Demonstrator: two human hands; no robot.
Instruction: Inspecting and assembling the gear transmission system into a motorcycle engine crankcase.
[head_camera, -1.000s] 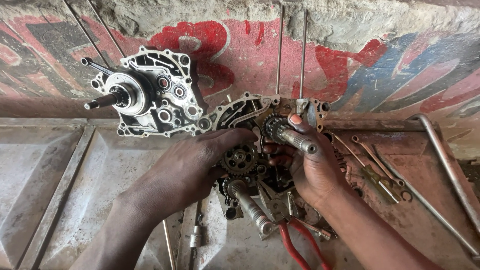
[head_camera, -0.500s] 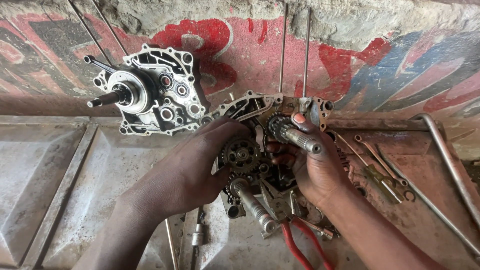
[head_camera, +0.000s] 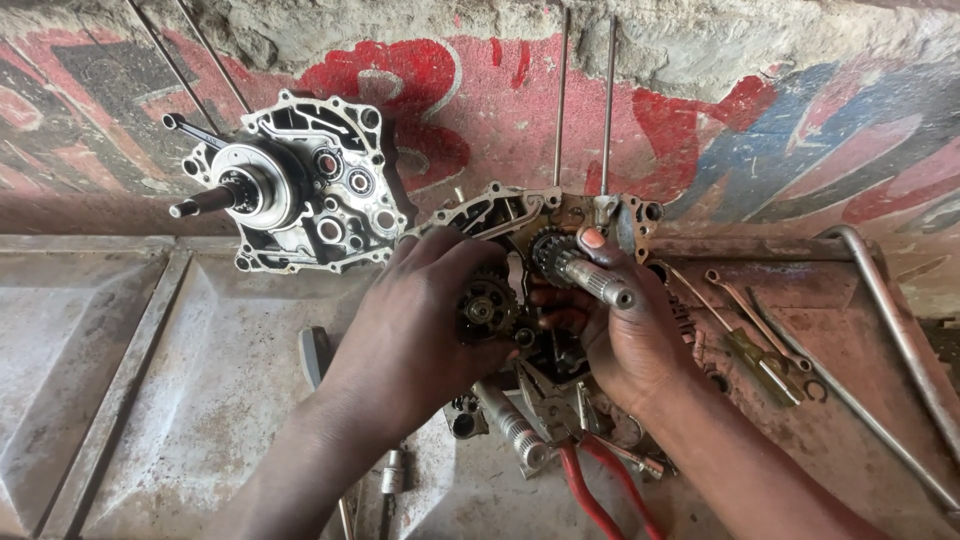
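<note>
right hand (head_camera: 625, 335) grasps splined gear shaft (head_camera: 580, 272) pointing lower right; left hand (head_camera: 425, 320) clutches gear (head_camera: 487, 305)

There are two hands, a left hand (head_camera: 415, 330) and a right hand (head_camera: 625, 335). There are two big engine case halves, one case half (head_camera: 300, 185) by the wall and one case half (head_camera: 520, 215) under the hands. There is one pair of red pliers (head_camera: 590, 480). Two thin rods (head_camera: 608, 110) stand up against the wall. One screwdriver (head_camera: 755, 355) lies on the right.
</note>
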